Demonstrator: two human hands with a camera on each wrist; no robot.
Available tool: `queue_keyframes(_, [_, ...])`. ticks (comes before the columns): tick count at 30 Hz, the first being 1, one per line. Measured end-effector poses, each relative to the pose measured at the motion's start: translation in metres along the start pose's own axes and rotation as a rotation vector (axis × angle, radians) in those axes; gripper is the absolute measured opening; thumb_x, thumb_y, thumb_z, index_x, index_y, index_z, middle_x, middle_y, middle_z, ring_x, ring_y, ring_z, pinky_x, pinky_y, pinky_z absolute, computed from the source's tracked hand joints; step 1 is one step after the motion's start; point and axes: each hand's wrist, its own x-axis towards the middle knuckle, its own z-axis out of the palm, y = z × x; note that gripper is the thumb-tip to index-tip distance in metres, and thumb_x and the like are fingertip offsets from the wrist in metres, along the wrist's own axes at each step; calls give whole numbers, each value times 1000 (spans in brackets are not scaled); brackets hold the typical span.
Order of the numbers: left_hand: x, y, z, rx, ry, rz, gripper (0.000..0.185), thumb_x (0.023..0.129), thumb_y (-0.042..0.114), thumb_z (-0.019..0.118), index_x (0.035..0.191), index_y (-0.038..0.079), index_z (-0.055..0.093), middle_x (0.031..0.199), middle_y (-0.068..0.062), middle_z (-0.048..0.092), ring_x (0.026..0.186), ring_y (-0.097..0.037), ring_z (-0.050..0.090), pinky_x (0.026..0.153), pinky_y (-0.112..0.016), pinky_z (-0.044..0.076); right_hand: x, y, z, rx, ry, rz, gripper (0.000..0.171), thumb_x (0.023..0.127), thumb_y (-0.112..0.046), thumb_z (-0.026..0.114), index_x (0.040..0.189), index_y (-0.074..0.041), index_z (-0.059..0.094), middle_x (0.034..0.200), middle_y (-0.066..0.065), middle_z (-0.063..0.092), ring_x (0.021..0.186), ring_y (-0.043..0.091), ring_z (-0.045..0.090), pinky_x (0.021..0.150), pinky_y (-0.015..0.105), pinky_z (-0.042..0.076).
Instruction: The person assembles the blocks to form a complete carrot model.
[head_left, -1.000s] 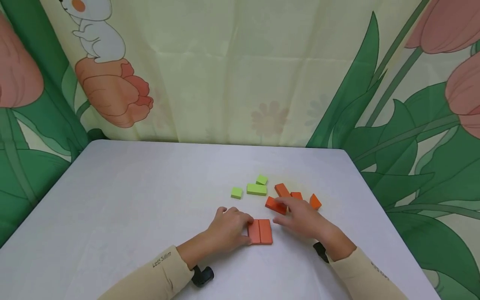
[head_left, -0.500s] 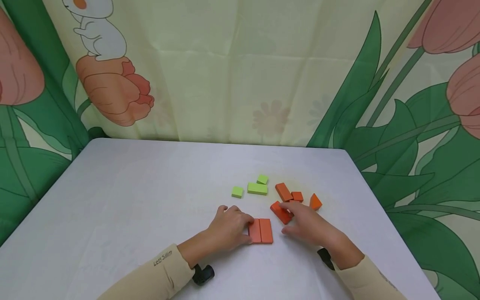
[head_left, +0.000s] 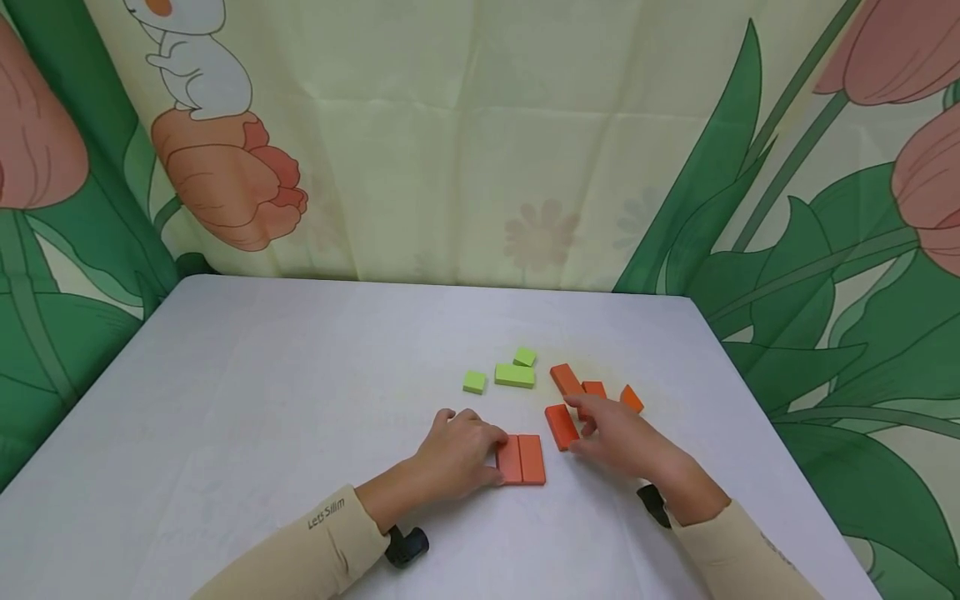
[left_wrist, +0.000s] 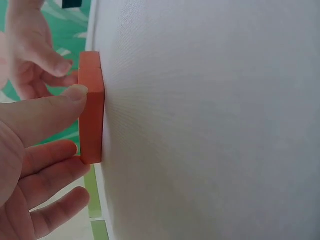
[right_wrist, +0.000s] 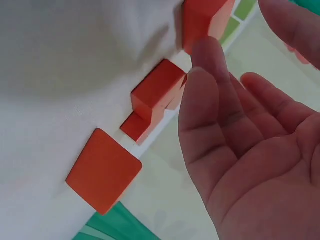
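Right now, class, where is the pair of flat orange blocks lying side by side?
In the head view the orange pair lies near the table's front, touching the left hand, left of the right hand.

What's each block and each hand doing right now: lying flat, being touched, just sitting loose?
Left hand: fingers press the orange pair's left side.
Orange pair: flat, side by side, touching.
Right hand: fingers touch an orange block.
Orange block: flat, apart from the pair.
Green blocks: three, flat, untouched.
Orange wedge: loose, untouched.
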Motion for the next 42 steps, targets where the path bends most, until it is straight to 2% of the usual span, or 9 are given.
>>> queue_keyframes(8, [1, 0, 1, -2, -7, 7, 44, 83, 35, 83, 122, 18, 73, 114, 8, 70, 110, -18, 55, 101, -54, 35, 11, 8, 0, -69, -29, -60, 63, 84, -15, 82, 140, -4, 56, 104, 3, 61, 95, 21, 54, 79, 38, 51])
queue_keyframes(15, [1, 1, 0, 13, 2, 9, 44, 83, 35, 83, 122, 18, 73, 114, 9, 70, 111, -18, 55, 101, -54, 34, 4, 6, 2, -56, -24, -16, 61, 82, -18, 84, 137, -6, 59, 122, 4, 63, 106, 23, 57, 89, 42, 52])
queue_keyframes(22, [1, 4, 1, 18, -3, 10, 44, 82, 35, 84, 121, 18, 74, 111, 8, 71, 109, -18, 55, 101, -54, 35, -11, 1, 9, -80, -31, 47, 63, 78, -21, 87, 135, -11, 62, 117, -1, 63, 102, 19, 57, 81, 36, 54])
queue_keyframes(33, [4, 10, 3, 41, 5, 12, 45, 81, 37, 85, 121, 18, 74, 109, 9, 72, 109, -18, 55, 100, -54, 37, -19, -1, 12, -97, -24, -24, 62, 76, -21, 88, 132, -8, 63, 118, -2, 63, 98, 17, 58, 82, 37, 52])
queue_keyframes(42, [5, 15, 4, 55, 14, 25, 44, 83, 38, 83, 121, 19, 74, 109, 8, 72, 109, -19, 55, 100, -54, 37, -20, -3, 14, -93, -23, 11, 63, 77, -20, 88, 133, -9, 62, 118, -3, 63, 97, 16, 56, 84, 37, 51])
